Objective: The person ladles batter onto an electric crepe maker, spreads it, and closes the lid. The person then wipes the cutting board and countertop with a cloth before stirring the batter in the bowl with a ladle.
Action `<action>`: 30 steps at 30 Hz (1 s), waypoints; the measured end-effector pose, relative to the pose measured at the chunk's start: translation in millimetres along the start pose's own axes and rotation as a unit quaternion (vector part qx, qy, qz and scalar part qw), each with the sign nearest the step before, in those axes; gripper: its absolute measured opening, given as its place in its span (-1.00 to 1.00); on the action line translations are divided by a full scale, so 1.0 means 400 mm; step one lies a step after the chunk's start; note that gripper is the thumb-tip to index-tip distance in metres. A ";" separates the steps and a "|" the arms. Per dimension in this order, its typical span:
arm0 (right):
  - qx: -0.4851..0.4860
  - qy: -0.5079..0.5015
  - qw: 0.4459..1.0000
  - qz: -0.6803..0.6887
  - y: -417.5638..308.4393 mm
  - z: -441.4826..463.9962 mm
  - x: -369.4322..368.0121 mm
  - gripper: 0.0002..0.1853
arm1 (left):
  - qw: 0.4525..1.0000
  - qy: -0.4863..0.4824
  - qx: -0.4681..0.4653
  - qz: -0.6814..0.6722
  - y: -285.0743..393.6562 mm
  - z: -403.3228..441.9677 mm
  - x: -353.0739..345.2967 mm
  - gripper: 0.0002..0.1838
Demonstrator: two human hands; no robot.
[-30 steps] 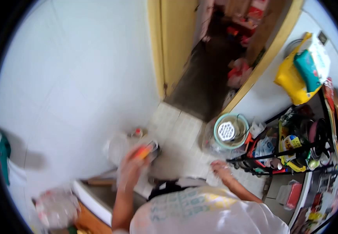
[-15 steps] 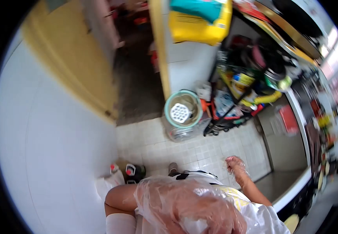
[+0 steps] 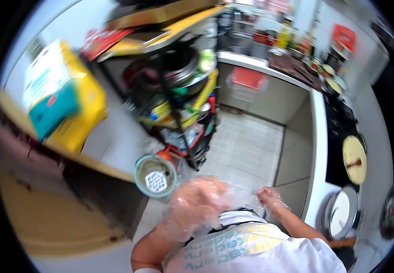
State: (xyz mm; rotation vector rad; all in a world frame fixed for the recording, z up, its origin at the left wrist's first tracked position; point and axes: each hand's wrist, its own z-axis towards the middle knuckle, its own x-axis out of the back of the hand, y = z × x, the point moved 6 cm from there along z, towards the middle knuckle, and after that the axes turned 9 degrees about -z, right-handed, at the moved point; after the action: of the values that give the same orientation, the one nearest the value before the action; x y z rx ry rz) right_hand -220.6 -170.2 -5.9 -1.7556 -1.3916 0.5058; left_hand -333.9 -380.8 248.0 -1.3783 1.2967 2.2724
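My left hand (image 3: 201, 198) is in front of my chest in a loose, clear plastic glove. Motion and the crumpled film blur its fingers, so their pose cannot be made out. To its right, my right hand (image 3: 269, 199) also wears a thin clear plastic glove and is held low near my waist. Its fingers are curled closed, and whatever they may hold is hidden. Both hands are in the air above the tiled floor, apart from the counter. Nearest to the left hand stands a pale green bucket (image 3: 139, 181) with a white perforated piece inside.
A crowded shelf rack (image 3: 160, 86) with pots and bags stands ahead. The white counter (image 3: 316, 136) runs along the right, bearing a black stove (image 3: 338, 123), a round yellowish lid (image 3: 354, 159) and a pot (image 3: 340, 214). A red-lidded container (image 3: 249, 78) hangs on the cabinet front.
My view has swung right, from the doorway toward the counter and stove. My left hand has come up from low by my body to chest height; the right stays low, still curled.
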 end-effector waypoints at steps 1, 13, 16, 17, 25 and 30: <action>0.003 0.015 1.000 0.011 0.010 -0.004 0.019 -0.88 | 0.999 0.038 -0.004 0.018 -0.024 0.023 0.059 -0.80; 0.016 0.126 0.987 0.100 -0.031 0.191 0.393 -0.82 | 0.936 0.230 0.043 0.264 -0.254 0.369 0.391 -0.73; 0.017 0.161 0.982 0.099 -0.075 0.257 0.518 -0.85 | 0.900 0.302 0.031 0.314 -0.275 0.463 0.449 -0.77; 0.007 0.174 0.978 0.112 -0.084 0.273 0.556 -0.86 | 0.899 0.311 0.028 0.307 -0.297 0.497 0.464 -0.77; 0.001 0.195 0.967 0.165 -0.163 0.481 0.723 -0.90 | 0.904 0.262 0.065 0.332 -0.420 0.851 0.552 -0.70; 0.044 0.236 0.953 0.188 -0.226 0.649 0.803 -0.90 | 0.829 0.050 0.016 0.557 -0.436 1.192 0.589 -0.71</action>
State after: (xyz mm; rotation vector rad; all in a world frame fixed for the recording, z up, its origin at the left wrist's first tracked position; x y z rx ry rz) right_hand -366.7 226.0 -29.8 -1.9168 -0.6975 0.3081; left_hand -669.1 21.2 49.5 -0.7437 2.6604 2.7350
